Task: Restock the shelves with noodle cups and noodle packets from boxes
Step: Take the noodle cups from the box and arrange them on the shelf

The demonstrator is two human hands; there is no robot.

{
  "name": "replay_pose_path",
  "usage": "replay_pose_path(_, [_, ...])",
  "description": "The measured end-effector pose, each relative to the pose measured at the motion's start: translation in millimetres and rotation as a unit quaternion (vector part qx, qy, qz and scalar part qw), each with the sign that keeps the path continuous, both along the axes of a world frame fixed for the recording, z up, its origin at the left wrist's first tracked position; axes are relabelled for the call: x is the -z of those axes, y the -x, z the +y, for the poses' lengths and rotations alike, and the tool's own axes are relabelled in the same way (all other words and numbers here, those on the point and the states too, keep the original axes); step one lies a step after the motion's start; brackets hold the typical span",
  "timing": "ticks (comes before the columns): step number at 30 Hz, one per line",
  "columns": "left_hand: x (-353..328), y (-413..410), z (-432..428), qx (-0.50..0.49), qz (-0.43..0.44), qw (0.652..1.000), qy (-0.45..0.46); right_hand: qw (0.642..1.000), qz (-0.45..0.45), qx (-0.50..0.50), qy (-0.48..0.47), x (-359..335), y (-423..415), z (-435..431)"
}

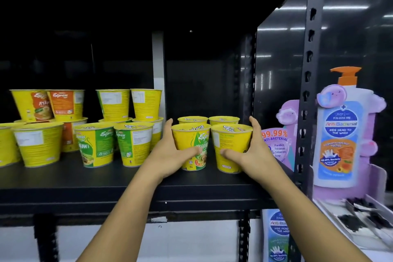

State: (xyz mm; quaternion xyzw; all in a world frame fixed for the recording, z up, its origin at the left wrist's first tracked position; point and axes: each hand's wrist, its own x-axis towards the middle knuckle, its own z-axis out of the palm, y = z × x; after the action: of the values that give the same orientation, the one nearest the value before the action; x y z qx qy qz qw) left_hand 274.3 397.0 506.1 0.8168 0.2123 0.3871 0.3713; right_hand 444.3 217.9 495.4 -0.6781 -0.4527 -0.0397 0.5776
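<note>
Several yellow noodle cups (38, 144) stand on the left part of the black shelf (106, 178), lids on. Some are stacked two high, orange-labelled ones far left and green-labelled ones (95, 144) nearer the middle. Just right of these, the left hand (168, 155) lays straight fingers (169, 128) against the left side of the front-left cup (192, 144), its thumb across the cup's face. That cup belongs to a block of four packed two by two and touching. The front-right cup (230, 140) has the right hand (251, 153) flat on its right side, fingers straight, thumb across the front. The block sits pressed between both hands, set back from the shelf's front edge with a bare strip before it. Little room lies right of the block before the glossy side panel (276, 70). Beyond a slotted upright post (308, 91) stands a pump bottle (340, 134).
</note>
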Motion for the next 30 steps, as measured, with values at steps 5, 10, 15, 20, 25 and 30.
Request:
replay_pose_path(5, [1.0,0.2,2.1,-0.008,-0.023,1.000,0.016,0.999,0.020,0.025,0.008,0.0,-3.7,1.0])
replay_pose_path(10, [1.6,0.2,2.8,-0.003,-0.011,0.999,0.032,0.998,0.024,0.043,0.030,1.4,-7.4,4.5])
replay_pose_path(15, [0.3,1.4,0.4,-0.004,0.017,0.999,0.031,0.998,0.029,0.049,0.039,1.4,-6.6,4.6])
replay_pose_path(20, [0.7,-1.5,0.2,-0.008,0.043,0.999,0.015,0.996,0.045,0.036,0.069,-0.6,-9.0,5.1])
replay_pose_path(25, [1.7,-1.9,0.2,-0.015,0.046,0.999,-0.005,0.995,0.044,0.045,0.083,-0.5,-10.4,6.6])
replay_pose_path(30, [2.7,-2.1,1.7,-0.015,0.032,0.999,-0.017,0.994,0.041,0.043,0.086,-0.6,-10.2,7.4])
